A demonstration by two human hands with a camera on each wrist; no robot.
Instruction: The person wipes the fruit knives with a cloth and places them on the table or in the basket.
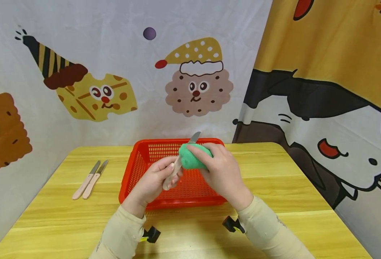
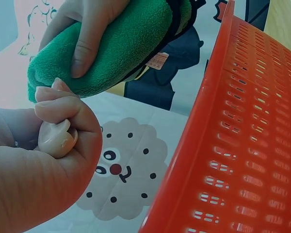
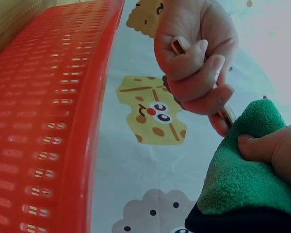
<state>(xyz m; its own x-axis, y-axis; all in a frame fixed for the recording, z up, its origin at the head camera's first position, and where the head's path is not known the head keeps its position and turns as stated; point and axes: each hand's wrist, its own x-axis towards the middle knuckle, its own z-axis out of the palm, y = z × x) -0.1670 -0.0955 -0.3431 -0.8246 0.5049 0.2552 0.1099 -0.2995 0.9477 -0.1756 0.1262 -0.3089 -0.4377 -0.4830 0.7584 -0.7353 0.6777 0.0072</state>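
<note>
My left hand (image 1: 149, 183) grips the pale handle of a knife (image 1: 168, 182), fingers curled round it. The handle's butt end pokes out of the fist in the left wrist view. A fuzzy green towel (image 1: 188, 160) with a dark edge is folded over the blade, and the blade's tip shows past its far side. My right hand (image 1: 224, 172) pinches the towel around the blade, thumb on top. Both hands are above a red plastic basket (image 1: 190, 204) with slotted walls. The middle of the blade is hidden by the towel.
Two more knives (image 1: 88, 184) with pale handles lie side by side on the wooden table (image 1: 48, 216), left of the basket, blades pointing away. Behind the table hangs a cartoon-printed curtain (image 1: 151, 90). Black wrist cameras (image 1: 153, 234) sit under both sleeves.
</note>
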